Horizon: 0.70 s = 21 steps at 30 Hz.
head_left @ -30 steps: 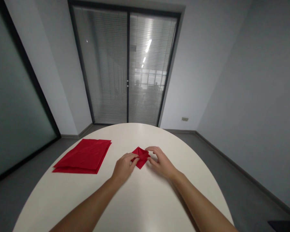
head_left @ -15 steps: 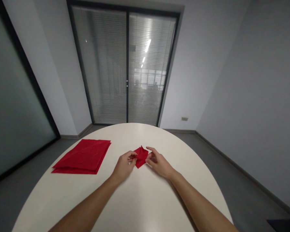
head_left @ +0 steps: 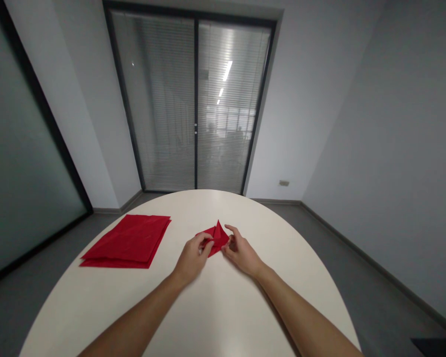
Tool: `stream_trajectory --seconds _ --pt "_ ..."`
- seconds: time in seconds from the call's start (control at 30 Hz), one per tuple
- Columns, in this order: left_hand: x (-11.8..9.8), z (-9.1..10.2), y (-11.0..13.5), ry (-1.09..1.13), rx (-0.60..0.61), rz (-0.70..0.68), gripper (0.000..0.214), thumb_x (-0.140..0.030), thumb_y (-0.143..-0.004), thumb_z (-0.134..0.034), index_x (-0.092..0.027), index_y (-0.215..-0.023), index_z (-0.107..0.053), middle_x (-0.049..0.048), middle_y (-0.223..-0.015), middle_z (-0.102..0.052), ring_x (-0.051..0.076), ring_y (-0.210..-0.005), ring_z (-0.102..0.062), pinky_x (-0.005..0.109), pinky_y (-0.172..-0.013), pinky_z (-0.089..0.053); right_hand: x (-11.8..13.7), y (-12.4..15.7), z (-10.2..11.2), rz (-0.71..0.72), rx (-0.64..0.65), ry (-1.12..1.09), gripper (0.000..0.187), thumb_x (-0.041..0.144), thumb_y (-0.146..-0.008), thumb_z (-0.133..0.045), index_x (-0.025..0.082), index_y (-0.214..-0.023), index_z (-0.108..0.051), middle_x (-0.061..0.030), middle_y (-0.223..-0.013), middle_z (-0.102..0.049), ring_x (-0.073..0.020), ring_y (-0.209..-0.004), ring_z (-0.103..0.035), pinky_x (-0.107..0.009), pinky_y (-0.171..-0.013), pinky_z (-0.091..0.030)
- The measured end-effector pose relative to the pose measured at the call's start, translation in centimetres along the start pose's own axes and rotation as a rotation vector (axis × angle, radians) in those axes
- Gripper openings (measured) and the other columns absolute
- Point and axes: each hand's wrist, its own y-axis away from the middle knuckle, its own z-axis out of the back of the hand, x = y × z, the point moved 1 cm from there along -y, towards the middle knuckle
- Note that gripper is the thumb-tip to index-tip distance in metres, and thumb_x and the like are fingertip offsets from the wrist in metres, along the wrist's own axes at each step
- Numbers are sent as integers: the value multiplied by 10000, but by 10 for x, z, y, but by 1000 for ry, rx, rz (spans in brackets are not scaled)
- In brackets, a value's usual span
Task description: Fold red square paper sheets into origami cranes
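Between my two hands, over the middle of the table, is a small folded piece of red paper [head_left: 219, 238] with one point standing up at its far side. My left hand [head_left: 193, 252] pinches its left part between thumb and fingers. On the other side, my right hand [head_left: 242, 252] grips the right edge, thumb and fingertips closed on it while the index finger sticks out. My fingers hide parts of both edges.
A stack of larger red sheets [head_left: 128, 240] lies on the left of the round white table [head_left: 223, 307]. Beyond the table's far edge stand a glazed door with blinds [head_left: 163, 109] and grey walls.
The folded red paper has opened wider, and its upright point now stands taller. My left hand has shifted slightly right over it; my right hand has moved a little left.
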Motion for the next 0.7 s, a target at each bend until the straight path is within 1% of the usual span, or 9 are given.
stream_trajectory --seconds 0.13,0.23,0.3,0.4,0.5,0.6,0.7 --pt "-3 1 -1 20 -1 -12 173 -246 -928 -529 -188 -1016 -666 68 -1049 -704 196 -985 -663 306 -882 -532 6 1 2 17 47 42 625 176 -878 -572 233 -1444 -313 32 -772 -597 -123 -590 -521 -218 -549 -387" --pt "-7 1 -1 26 -5 -7 168 -266 -920 -540 -191 -997 -670 64 -1037 -693 198 -980 -656 302 -855 -532 9 2 3 21 72 52 621 163 -871 -574 238 -1432 -320 23 -797 -626 -121 -591 -533 -213 -553 -379" --pt "-8 1 -2 83 -3 17 178 -294 -924 -531 -186 -975 -662 59 -1004 -689 196 -949 -660 299 -827 -535 11 2 5 20 85 60 588 160 -866 -577 239 -1406 -357 25 -785 -631 -124 -590 -538 -215 -558 -381" --pt "-9 1 -3 193 -10 78 201 -346 -924 -525 -177 -949 -632 48 -932 -693 193 -882 -667 308 -800 -537 14 2 8 47 96 62 493 154 -856 -582 235 -1325 -453 8 -832 -662 -134 -637 -568 -225 -596 -412" --pt "-9 3 -3 247 -16 111 211 -376 -908 -534 -178 -899 -605 41 -887 -698 194 -856 -660 315 -802 -528 17 2 11 73 119 75 327 161 -855 -583 217 -1177 -574 -22 -920 -697 -147 -718 -604 -237 -654 -443" --pt "-11 4 -3 270 1 122 209 -382 -896 -533 -182 -864 -586 41 -874 -701 197 -860 -654 323 -820 -519 20 4 14 79 163 117 200 185 -860 -587 193 -1054 -635 -22 -871 -703 -148 -709 -602 -239 -654 -444" --pt "-13 6 -2 271 3 123 187 -357 -888 -520 -184 -881 -588 53 -900 -703 214 -935 -648 335 -851 -511 22 5 19 77 196 137 165 211 -871 -594 183 -1027 -642 -17 -832 -707 -149 -698 -603 -236 -640 -438"
